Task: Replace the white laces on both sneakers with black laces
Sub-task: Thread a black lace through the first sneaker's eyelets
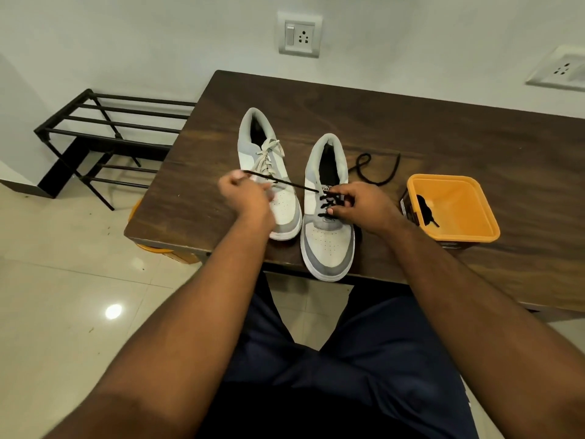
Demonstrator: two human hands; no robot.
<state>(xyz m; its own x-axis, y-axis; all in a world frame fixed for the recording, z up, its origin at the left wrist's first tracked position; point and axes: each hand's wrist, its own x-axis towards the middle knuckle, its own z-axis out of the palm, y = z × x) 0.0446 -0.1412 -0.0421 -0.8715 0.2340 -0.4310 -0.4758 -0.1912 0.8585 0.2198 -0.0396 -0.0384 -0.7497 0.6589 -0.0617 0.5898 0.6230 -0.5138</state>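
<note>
Two grey-and-white sneakers stand side by side on the dark wooden table (pixel 443 137), toes toward me. The left sneaker (pixel 269 160) carries white laces (pixel 267 155). The right sneaker (pixel 327 236) has a black lace (pixel 327 202) threaded through its lower eyelets. My left hand (pixel 245 194) pinches one end of that black lace and holds it taut, out to the left over the left sneaker. My right hand (pixel 361 205) rests on the right sneaker, fingers curled at the eyelets and laces. The lace's other end (pixel 376 169) lies looped on the table behind the shoe.
An orange square tub (pixel 474 229) stands at the right with a second black lace (pixel 425 210) inside. A black metal shoe rack (pixel 104 134) stands on the floor to the left. An orange object (pixel 152 247) sits under the table's left corner. My legs are below the table edge.
</note>
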